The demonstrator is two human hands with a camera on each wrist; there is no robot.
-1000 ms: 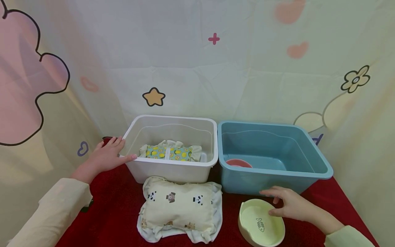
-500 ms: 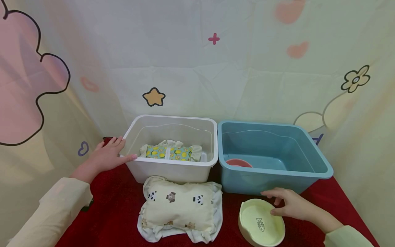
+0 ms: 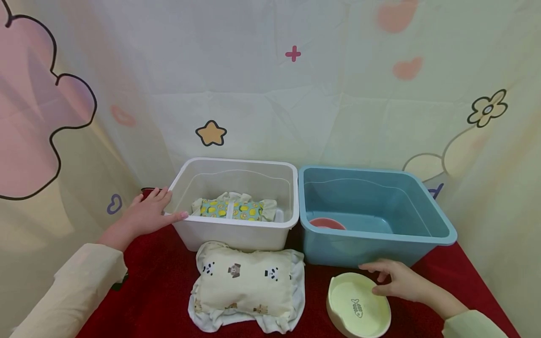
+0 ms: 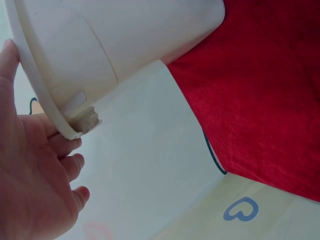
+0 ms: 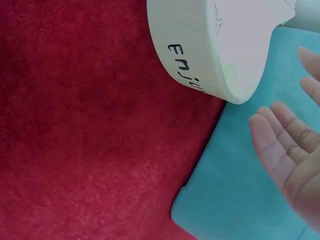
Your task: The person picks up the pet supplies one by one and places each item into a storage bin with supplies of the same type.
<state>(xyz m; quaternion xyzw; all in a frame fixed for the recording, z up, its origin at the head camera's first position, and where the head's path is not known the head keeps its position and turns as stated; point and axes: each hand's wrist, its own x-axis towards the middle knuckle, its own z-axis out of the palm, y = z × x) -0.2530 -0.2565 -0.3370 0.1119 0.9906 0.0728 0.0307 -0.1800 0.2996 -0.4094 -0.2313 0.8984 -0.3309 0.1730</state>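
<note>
My left hand point(image 3: 147, 213) rests at the left end of the white bin point(image 3: 230, 231), its thumb along the front rim. In the left wrist view, that hand's fingers point(image 4: 72, 165) spread around the rim's corner. My right hand point(image 3: 399, 281) hovers over the right side of a pale yellow pet bowl point(image 3: 344, 307) with a fish print inside. A gap shows between the bowl point(image 5: 180, 45) and the fingertips point(image 5: 261, 131) in the right wrist view; nothing is in this hand. Lettering runs along the bowl's outside.
Inside the white bin lies a lemon-print ruffled cushion point(image 3: 215, 208). The blue bin point(image 3: 367, 248) beside it holds a pink round dish point(image 3: 327, 223), partly hidden by the front wall. A cream ruffled pillow with animal prints point(image 3: 247, 286) lies before the white bin on red cloth point(image 3: 139, 291).
My right hand has shifted slightly to the right over the bowl. The left hand and the objects stay where they were.
</note>
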